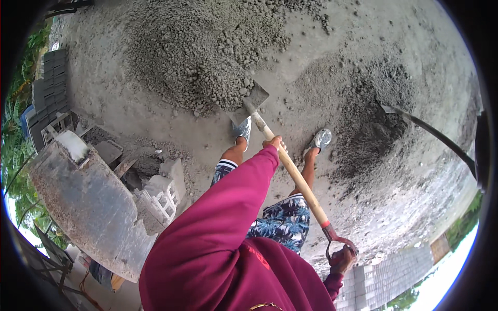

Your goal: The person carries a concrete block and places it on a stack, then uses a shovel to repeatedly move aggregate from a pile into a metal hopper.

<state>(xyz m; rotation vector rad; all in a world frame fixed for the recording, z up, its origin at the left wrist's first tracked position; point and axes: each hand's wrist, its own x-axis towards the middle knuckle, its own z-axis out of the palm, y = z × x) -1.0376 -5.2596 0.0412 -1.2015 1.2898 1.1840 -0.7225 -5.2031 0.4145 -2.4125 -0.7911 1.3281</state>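
A shovel (pixel 302 184) with a pale wooden shaft slants across the middle. My left hand (pixel 275 142) is wrapped round the shaft a little above the blade. At the other end, my right hand (pixel 342 259) grips the red and dark metal handle beside my body. The shovel's grey blade (pixel 256 97) touches the near right edge of a large heap of grey, lumpy mix (pixel 192 57). Some of the lumps lie against the blade, whose near corner is partly behind my left shoe (pixel 242 128).
To the right, a second shovel's blade (pixel 388 109) rests by a darker, damp-looking heap (pixel 371 137). Broken hollow blocks (pixel 161 199) and a worn metal sheet (pixel 91 202) lie to the left. Stacked grey blocks stand far left (pixel 52 78) and near right (pixel 389 280).
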